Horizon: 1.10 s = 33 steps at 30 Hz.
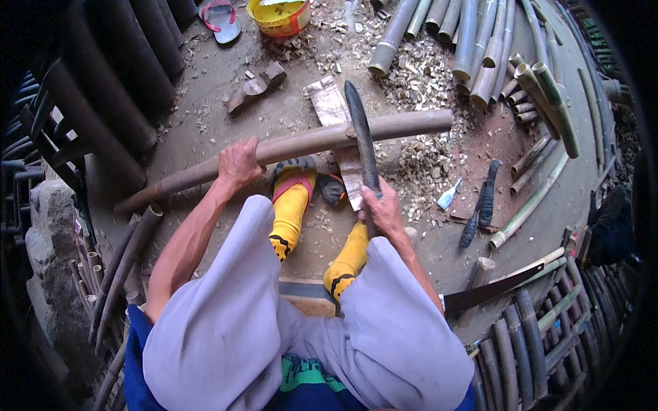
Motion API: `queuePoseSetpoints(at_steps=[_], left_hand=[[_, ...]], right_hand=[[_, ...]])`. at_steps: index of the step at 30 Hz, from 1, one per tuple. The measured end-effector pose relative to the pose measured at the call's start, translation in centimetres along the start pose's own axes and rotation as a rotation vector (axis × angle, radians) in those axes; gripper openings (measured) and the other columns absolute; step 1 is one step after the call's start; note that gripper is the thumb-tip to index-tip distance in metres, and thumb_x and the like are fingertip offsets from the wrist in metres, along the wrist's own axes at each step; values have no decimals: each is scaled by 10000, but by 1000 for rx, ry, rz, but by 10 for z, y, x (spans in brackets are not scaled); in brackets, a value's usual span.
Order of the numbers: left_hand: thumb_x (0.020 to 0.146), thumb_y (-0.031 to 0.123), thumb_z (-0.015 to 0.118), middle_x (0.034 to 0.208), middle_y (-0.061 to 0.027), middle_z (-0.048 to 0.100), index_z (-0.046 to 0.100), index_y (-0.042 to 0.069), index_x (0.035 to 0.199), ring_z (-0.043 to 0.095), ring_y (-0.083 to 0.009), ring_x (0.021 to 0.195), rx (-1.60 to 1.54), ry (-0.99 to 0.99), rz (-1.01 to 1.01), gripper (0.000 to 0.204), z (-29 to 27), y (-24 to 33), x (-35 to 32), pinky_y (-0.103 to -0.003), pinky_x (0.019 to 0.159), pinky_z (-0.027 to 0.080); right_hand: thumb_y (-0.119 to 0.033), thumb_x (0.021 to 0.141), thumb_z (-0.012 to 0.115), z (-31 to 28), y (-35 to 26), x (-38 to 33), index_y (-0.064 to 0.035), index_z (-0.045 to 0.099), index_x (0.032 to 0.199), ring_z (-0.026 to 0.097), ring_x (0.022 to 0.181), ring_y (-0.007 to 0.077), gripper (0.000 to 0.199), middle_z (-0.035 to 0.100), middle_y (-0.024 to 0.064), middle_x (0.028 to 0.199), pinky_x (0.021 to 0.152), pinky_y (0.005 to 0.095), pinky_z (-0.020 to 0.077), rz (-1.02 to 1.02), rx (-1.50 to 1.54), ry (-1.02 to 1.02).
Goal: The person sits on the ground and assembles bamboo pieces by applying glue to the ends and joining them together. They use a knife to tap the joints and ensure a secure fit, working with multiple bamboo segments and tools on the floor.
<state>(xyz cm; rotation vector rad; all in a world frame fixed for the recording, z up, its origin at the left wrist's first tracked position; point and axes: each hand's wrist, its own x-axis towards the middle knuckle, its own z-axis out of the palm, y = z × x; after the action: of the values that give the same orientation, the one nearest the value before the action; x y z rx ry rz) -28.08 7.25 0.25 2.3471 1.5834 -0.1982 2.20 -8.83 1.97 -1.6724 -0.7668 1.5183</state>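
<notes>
Cut bamboo poles (473,41) fill the upper right of the frame, with wood chips (418,75) scattered below. The left hand (238,163) is wrapped closed around a long round bamboo pole (308,144) crossing mid-frame. The right hand (382,209) is clenched on a dark machete (362,133), whose blade lies across the pole.

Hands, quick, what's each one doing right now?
Left hand: closed around the long bamboo pole.
Right hand: closed on the handle of the big knife, blade across the pole.

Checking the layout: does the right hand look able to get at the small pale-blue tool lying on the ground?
Probably not now: the right hand grips the long dark blade; the pale-blue tool lies unobstructed nearby.
</notes>
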Motion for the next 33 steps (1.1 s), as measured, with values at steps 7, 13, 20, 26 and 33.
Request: queuePoseSetpoints(at_steps=[7,13,20,26,33], left_hand=[[580,193,815,850,-198,669,561,62,925,658,-403,810,-6,-17,-3,448,-1,11,6,-495,696,530],[582,198,800,831,-200,663,559,57,896,659,-401,801,14,11,5,420,-2,1,1,-493,691,531],[598,176,755,827,-201,664,564,48,876,665,-394,783,26,-8,21,361,-4,2,6,-482,691,541],[589,144,752,822,-207,665,567,48,890,665,-396,780,17,25,24,366,-6,5,3,-487,683,537],[582,177,806,851,-197,670,571,63,962,661,-395,802,43,15,-6,462,6,-12,-1,-489,695,532]], right_hand=[[-301,957,544,-5,10,12,-57,455,939,568,474,154,261,556,61,660,414,308,503,-160,480,324],[-248,941,576,-9,-1,7,-66,469,974,572,458,142,214,562,62,643,398,277,483,-55,206,80],[-213,938,586,27,3,-2,-42,487,1060,572,463,155,233,579,66,640,429,278,470,94,225,16],[-237,949,566,-2,-12,12,-43,439,953,584,467,180,233,570,84,626,421,335,506,-97,763,406],[-235,931,587,3,-3,4,-23,497,1005,580,476,162,242,576,79,638,423,280,485,37,70,45]])
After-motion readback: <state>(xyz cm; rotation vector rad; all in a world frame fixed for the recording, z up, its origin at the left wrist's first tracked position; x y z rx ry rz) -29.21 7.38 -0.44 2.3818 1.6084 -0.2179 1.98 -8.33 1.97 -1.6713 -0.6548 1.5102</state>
